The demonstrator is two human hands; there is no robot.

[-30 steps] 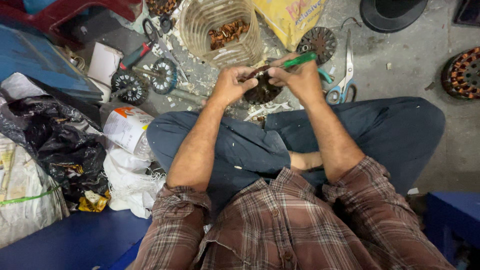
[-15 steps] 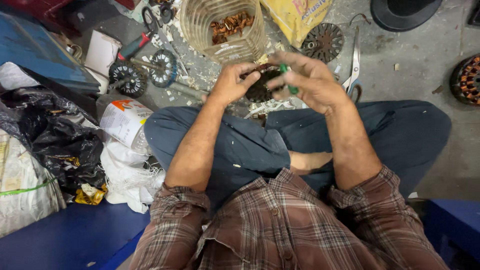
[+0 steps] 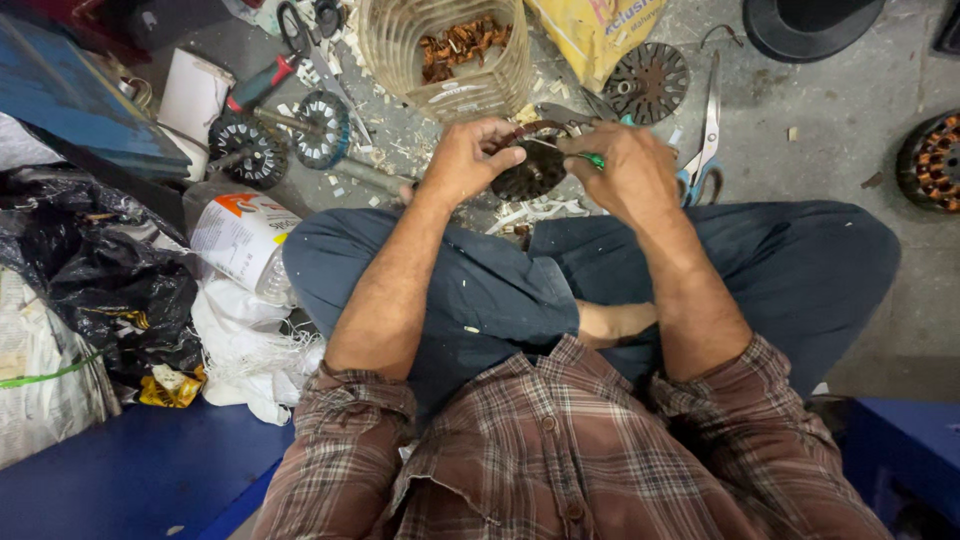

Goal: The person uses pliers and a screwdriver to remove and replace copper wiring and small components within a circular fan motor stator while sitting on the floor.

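Left hand (image 3: pixel 470 160) grips the dark round stator (image 3: pixel 530 178); right hand (image 3: pixel 625 170), its green-handled tool (image 3: pixel 592 158) now drawn in from its outward slant, clenches it over the stator's rim.

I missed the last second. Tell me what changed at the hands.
The right hand closed over the green-handled tool, now mostly hidden, and drew nearer the left hand. Both still hold the dark round motor core. Plastic jar and scissors unmoved.

Stator (image 3: pixel 530 175) lying on the floor (image 3: pixel 830 150) between both hands, basket (image 3: pixel 445 50) standing behind it, scissors (image 3: pixel 705 130) lying right.
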